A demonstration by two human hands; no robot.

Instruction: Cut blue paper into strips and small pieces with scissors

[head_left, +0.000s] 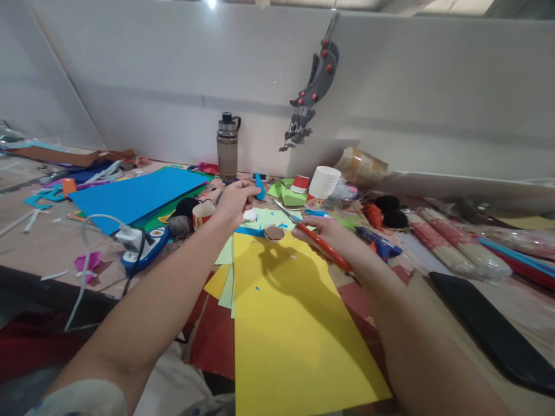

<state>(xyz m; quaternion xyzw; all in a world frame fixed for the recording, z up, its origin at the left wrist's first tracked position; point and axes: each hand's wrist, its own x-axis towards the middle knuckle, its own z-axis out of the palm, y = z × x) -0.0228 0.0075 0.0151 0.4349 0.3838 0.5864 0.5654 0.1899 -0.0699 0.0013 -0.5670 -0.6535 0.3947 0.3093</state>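
Note:
My left hand (237,202) pinches a small blue paper piece (259,188) with a rounded lower end, held up above the table. In my right hand (323,234) is a pair of scissors (318,240) with red handles, its blades pointing up and left, apart from the blue piece. Below the hands lies a large yellow sheet (295,323) with small blue scraps on it. At its far end stands a cardboard ring (274,233) beside a blue paper strip (249,231). Pale green sheets (225,254) show under the yellow one.
Blue card (139,193) and a power strip (145,248) lie left. Behind are a water bottle (228,147) and stacked paper cups (323,184). A glue gun (379,242), wrapped stick bundles (463,240) and a black phone (489,326) lie right. A grey mobile (321,75) hangs at the wall.

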